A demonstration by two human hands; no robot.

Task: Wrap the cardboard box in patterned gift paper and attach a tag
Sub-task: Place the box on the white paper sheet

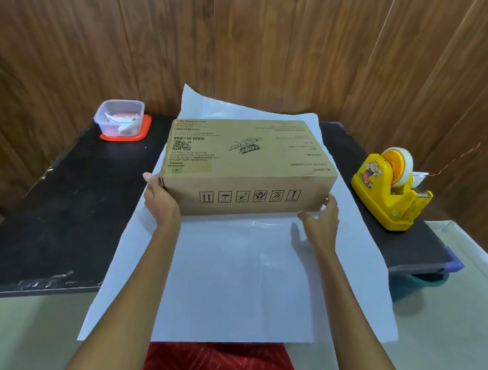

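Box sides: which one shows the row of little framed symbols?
On the box, the near side, facing the person, shows six framed symbols. The top carries a logo, a square code and lines of text instead.

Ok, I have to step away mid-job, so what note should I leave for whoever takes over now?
Left hand grips the cardboard box at its near-left corner; right hand rests open against the near-right corner.
The box sits on the gift paper, white side up, on the black table.
Done: box placed on paper.
Left: fold paper over, tape it using the yellow tape dispenser, attach a tag.
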